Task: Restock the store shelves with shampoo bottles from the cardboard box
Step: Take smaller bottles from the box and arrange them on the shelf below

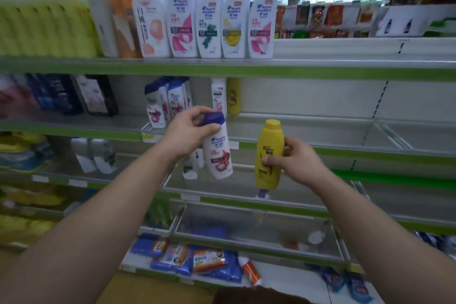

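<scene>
Head view: both arms reach out toward the shelves, one bottle per hand.

Left hand: fingers curled over the blue cap of a white shampoo bottle, thumb on the near side of the cap. The bottle hangs below the grip, slightly tilted with its base down and to the right. It has a red and pink label and touches no shelf.

Right hand: wrapped around the middle of a yellow shampoo bottle, thumb across the front label, fingers behind. The bottle is roughly upright, cap up, also in the air.

The two bottles are side by side, near each other but apart. Both are in front of the green front edge of the middle shelf, white one left, yellow one right.

On the middle shelf, far side: a group of small white bottles with blue caps. To their right stand a white and red bottle and a second yellow bottle, just beside each other.

Top shelf: a row of big white pump bottles with blue heads, orange and white bottles to their left. At far left is a blurred block of yellow-green bottles.

Bottom shelf, near: blue packets lying flat.

A tan surface shows at the near bottom edge; can't tell if that is the cardboard box.
</scene>
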Demonstrator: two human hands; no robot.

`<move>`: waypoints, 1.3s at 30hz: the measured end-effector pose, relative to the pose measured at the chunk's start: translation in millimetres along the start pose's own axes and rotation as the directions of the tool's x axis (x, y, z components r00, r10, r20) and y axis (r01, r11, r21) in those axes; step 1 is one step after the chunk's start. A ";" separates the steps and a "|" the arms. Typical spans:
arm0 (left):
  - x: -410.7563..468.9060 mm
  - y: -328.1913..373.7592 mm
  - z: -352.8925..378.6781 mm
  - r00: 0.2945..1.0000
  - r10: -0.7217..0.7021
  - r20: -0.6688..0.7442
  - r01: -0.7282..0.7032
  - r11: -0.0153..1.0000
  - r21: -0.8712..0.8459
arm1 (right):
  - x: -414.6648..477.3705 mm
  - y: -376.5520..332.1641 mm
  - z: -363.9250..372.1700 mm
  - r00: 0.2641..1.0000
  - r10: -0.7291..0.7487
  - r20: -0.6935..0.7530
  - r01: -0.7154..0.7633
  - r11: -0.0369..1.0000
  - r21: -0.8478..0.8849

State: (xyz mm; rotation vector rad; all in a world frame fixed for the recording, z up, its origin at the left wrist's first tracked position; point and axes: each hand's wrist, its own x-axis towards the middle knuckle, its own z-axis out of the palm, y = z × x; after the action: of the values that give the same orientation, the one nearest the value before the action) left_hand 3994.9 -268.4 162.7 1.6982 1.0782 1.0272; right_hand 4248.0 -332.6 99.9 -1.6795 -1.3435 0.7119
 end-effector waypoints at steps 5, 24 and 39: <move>78.7 -25.0 -52.5 0.998 0.052 -0.036 -0.053 0.998 -0.024 | 76.6 -26.2 29.2 0.997 -0.009 -0.078 0.011 1.000 0.026; 237.1 -104.4 -144.1 0.996 0.027 0.089 -0.037 0.992 0.119 | 308.3 -46.7 121.8 0.944 0.153 -0.294 -0.170 0.985 -0.035; 266.0 -109.1 -148.2 0.989 0.023 0.147 -0.068 0.947 0.314 | 351.4 -26.8 117.0 0.959 0.084 -0.271 -0.078 0.996 0.033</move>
State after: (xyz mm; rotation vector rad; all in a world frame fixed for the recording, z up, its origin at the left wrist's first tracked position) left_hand 3908.6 43.3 155.2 2.0301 1.1627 0.7758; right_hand 4229.0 38.2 93.3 -1.7513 -1.0755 0.5172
